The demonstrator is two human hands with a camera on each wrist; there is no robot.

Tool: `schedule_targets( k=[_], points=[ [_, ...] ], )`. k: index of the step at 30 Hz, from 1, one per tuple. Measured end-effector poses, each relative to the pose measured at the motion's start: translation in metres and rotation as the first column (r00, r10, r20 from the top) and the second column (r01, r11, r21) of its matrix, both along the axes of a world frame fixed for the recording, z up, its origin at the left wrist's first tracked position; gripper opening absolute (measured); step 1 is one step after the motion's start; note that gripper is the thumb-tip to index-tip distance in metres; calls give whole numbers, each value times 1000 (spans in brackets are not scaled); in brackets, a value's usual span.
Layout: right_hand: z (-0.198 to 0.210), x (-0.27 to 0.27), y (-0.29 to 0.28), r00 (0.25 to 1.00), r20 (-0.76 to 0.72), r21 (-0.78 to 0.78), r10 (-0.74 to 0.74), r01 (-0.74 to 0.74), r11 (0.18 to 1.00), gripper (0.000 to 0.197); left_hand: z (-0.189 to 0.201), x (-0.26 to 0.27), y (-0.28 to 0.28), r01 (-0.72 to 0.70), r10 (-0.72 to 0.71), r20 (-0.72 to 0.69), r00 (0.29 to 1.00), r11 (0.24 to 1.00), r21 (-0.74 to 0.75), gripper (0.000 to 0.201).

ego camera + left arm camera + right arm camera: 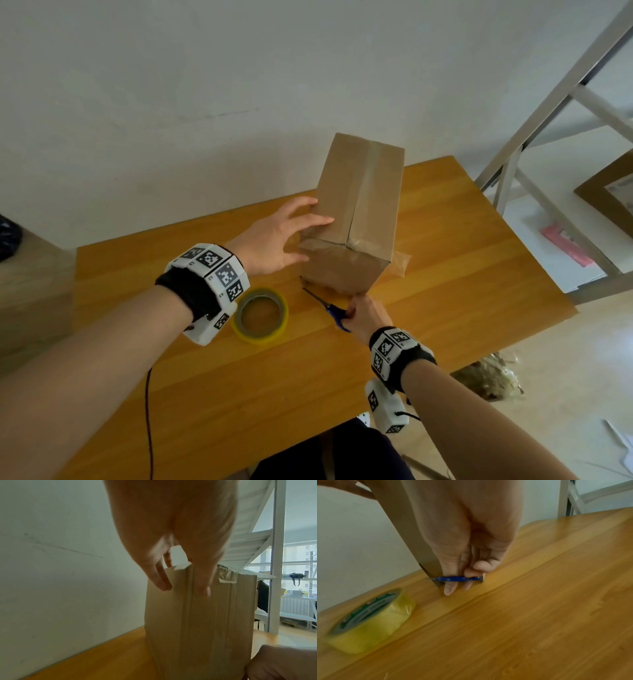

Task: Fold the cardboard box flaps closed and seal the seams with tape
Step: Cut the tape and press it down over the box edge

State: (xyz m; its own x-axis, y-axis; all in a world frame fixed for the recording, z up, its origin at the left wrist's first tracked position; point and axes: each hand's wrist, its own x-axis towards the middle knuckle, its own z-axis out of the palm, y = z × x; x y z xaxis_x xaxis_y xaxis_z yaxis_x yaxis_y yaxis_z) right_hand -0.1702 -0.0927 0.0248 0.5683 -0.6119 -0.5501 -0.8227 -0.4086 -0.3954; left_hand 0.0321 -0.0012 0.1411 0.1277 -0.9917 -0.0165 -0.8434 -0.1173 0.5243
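A tall cardboard box [356,212] stands on the wooden table [445,274], its flaps folded shut, with shiny clear tape along the far part of the top seam. My left hand [284,236] rests flat against the box's left side with straight, spread fingers; in the left wrist view the fingertips [161,582] touch the box [197,622]. My right hand [363,311] sits at the box's near bottom corner and grips blue-handled scissors [337,313]. In the right wrist view its fingers [450,588] go through the scissors' handle [453,578], beside the box [409,527].
A yellow tape roll [260,315] lies flat near my left wrist, also in the right wrist view [371,620]. A loose clear tape strip [400,263] sticks out at the box's right base. A white metal frame [548,120] stands past the table's right edge. The wall is close behind.
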Motion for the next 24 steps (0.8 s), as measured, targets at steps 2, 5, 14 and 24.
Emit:
schedule_targets(
  k=[2,5,14,24],
  points=[
    [-6,-1,3,999,-38,-32,-11,10,999,14,-5,-3,-1,-15,15,-3,1000,993,-118,57],
    [-11,-1,5,996,-86,-66,-24,19,998,22,-14,-5,-3,-32,32,-7,999,971,-237,51],
    [-20,-2,4,998,-57,-87,-5,0,996,24,-30,-20,-19,-146,129,-73,989,930,-338,50],
    [-28,-1,5,993,-47,-154,109,-115,981,23,-26,-32,-28,-174,157,-79,984,936,-305,50]
  ],
)
